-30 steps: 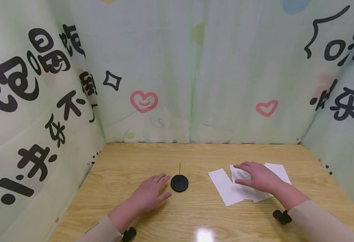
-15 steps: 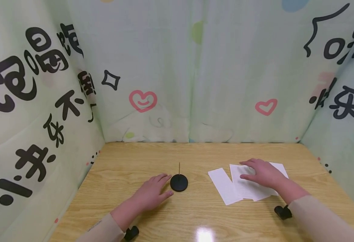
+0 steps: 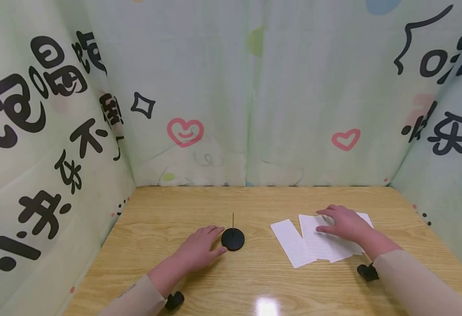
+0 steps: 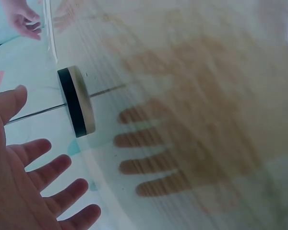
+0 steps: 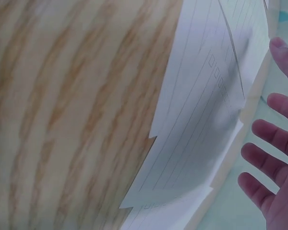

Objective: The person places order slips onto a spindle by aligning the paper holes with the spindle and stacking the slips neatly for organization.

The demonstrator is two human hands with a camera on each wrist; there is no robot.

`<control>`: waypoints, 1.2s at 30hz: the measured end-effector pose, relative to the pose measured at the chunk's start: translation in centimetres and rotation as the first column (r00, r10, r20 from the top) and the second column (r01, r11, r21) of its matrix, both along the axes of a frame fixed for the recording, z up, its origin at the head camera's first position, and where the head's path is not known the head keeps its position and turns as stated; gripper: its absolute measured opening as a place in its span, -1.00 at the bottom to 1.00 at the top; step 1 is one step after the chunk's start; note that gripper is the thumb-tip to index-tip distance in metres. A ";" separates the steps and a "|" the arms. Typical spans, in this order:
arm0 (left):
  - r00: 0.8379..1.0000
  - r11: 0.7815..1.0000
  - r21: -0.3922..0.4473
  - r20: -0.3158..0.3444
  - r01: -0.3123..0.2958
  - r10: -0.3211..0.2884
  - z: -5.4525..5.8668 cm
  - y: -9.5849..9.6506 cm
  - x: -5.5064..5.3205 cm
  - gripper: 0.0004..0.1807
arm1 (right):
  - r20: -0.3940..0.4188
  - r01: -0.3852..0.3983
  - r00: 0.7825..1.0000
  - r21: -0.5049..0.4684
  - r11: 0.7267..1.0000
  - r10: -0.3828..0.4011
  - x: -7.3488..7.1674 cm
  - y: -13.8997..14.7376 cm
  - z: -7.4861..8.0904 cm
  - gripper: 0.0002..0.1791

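Black spike file (image 3: 232, 240) stands upright just right of your left hand's (image 3: 200, 249) fingertips, so left is nearer; your right hand (image 3: 343, 224) is over the white lined paper slips (image 3: 293, 245), well right of it. Leftmost slip's long axis runs away from you, leaning left. Fingers on all 2 hands spread, gripping nothing. Left-fingertip contact unclear; right hand hides slips, count uncertain.

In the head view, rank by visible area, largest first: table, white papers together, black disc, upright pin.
1. Table
2. White papers, partly hidden by the right hand
3. Black disc
4. Upright pin
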State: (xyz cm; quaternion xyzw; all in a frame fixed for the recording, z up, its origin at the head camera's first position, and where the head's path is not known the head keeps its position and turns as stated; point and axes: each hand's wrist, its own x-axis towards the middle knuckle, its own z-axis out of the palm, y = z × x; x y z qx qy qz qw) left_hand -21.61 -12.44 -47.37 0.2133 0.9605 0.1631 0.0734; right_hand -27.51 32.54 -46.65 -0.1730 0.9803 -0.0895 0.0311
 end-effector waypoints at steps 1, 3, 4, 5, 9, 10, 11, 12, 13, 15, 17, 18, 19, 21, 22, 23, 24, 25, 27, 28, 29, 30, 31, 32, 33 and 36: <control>1.000 1.000 -0.001 0.000 -0.002 0.002 0.0 0.1 0.0 -0.29 | 0.001 -0.001 1.000 0.000 1.000 0.001 0.0 0.0 0.0 -0.26; 1.000 1.000 -0.004 0.001 -0.007 0.007 -0.1 0.2 -0.1 -0.29 | 0.005 -0.005 1.000 0.004 1.000 0.005 -0.1 0.0 0.0 -0.27; 1.000 1.000 -0.005 0.002 -0.010 0.010 -0.1 0.2 -0.2 -0.29 | 0.007 -0.005 1.000 0.007 1.000 0.005 -0.2 0.0 0.0 -0.28; 1.000 1.000 -0.005 0.003 -0.014 0.014 -0.2 0.3 -0.2 -0.29 | 0.009 -0.004 1.000 0.007 1.000 0.004 -0.3 0.0 -0.1 -0.29; 1.000 1.000 -0.003 0.007 -0.024 0.024 -0.2 0.6 -0.5 -0.30 | 0.004 -0.014 1.000 0.022 1.000 0.014 -0.7 0.1 -0.6 -0.31; 1.000 1.000 -0.002 0.008 -0.026 0.026 -0.2 0.7 -0.6 -0.30 | 0.001 -0.016 1.000 0.025 1.000 0.016 -0.9 0.2 -0.8 -0.31; 1.000 1.000 -0.002 0.010 -0.028 0.028 -0.3 0.7 -0.7 -0.29 | -0.003 -0.018 1.000 0.028 0.999 0.018 -1.0 0.2 -1.0 -0.31; 1.000 1.000 -0.003 0.010 -0.029 0.029 -0.3 0.8 -0.7 -0.29 | -0.010 -0.020 1.000 0.032 0.999 0.020 -1.1 0.1 -1.1 -0.31; 1.000 1.000 -0.008 0.010 -0.029 0.029 -0.3 0.8 -0.8 -0.29 | -0.016 -0.020 1.000 0.034 0.999 0.021 -1.2 0.1 -1.2 -0.31; 1.000 1.000 -0.014 0.008 -0.026 0.026 -0.4 0.9 -0.9 -0.29 | -0.026 -0.023 0.999 0.036 0.999 0.024 -1.3 0.1 -1.3 -0.30; 1.000 0.999 -0.025 0.002 -0.022 0.023 -0.5 1.0 -1.1 -0.28 | -0.027 -0.027 0.999 0.038 0.999 0.028 -1.4 0.0 -1.3 -0.28; 1.000 0.999 -0.034 -0.002 -0.020 0.020 -0.6 1.1 -1.2 -0.28 | -0.026 -0.028 0.999 0.039 0.999 0.029 -1.4 -0.1 -1.3 -0.28; 1.000 0.999 -0.042 -0.006 -0.018 0.018 -0.7 1.1 -1.3 -0.28 | -0.023 -0.026 0.999 0.040 0.999 0.027 -1.4 -0.1 -1.2 -0.28; 1.000 0.999 -0.051 -0.013 -0.016 0.015 -0.8 1.2 -1.4 -0.28 | -0.010 -0.020 1.000 0.043 0.999 0.020 -1.4 -0.3 -1.1 -0.28; 1.000 0.998 -0.053 -0.015 -0.016 0.015 -0.8 1.2 -1.5 -0.28 | -0.004 -0.019 1.000 0.044 0.999 0.019 -1.4 -0.3 -1.0 -0.28; 1.000 0.998 -0.055 -0.016 -0.015 0.014 -0.8 1.3 -1.6 -0.27 | 0.003 -0.014 1.000 0.045 0.999 0.014 -1.4 -0.4 -1.0 -0.28; 1.000 0.998 -0.056 -0.013 -0.014 0.013 -0.8 1.3 -1.7 -0.27 | 0.009 -0.015 1.000 0.045 0.999 0.014 -1.4 -0.5 -0.8 -0.28; 1.000 0.998 -0.057 -0.012 -0.012 0.011 -0.8 1.4 -1.7 -0.27 | 0.016 -0.011 1.000 0.046 0.999 0.010 -1.3 -0.5 -0.8 -0.28; 1.000 0.998 -0.060 -0.012 -0.008 0.008 -0.8 1.4 -1.8 -0.26 | 0.022 -0.017 1.000 0.047 0.999 0.016 -1.3 -0.7 -0.7 -0.29; 1.000 0.998 -0.065 -0.014 -0.007 0.006 -0.8 1.4 -1.8 -0.26 | 0.020 -0.026 0.999 0.046 0.999 0.025 -1.3 -0.9 -0.6 -0.30; 1.000 0.998 -0.067 -0.014 -0.006 0.005 -0.9 1.3 -1.8 -0.26 | 0.021 -0.027 0.999 0.045 0.999 0.026 -1.2 -1.1 -0.6 -0.31; 1.000 0.998 -0.070 -0.017 -0.004 0.003 -0.9 1.3 -1.8 -0.26 | 0.021 -0.031 0.999 0.043 0.999 0.030 -1.2 -1.2 -0.6 -0.32; 1.000 0.997 -0.073 -0.020 -0.002 0.001 -1.0 1.2 -1.9 -0.26 | 0.021 -0.029 0.999 0.039 0.999 0.028 -1.2 -1.3 -0.6 -0.34; 1.000 0.997 -0.072 -0.021 -0.001 -0.001 -1.0 1.2 -1.9 -0.26 | 0.022 -0.031 0.999 0.035 0.999 0.030 -1.2 -1.4 -0.6 -0.36; 1.000 0.998 -0.071 -0.020 -0.001 -0.001 -1.0 1.2 -1.9 -0.26 | 0.023 -0.028 0.999 0.030 0.999 0.028 -1.2 -1.4 -0.5 -0.37; 1.000 0.998 -0.069 -0.012 0.003 -0.004 -0.9 1.3 -2.0 -0.26 | 0.033 -0.014 0.999 0.018 1.000 0.013 -1.3 -1.2 -0.5 -0.41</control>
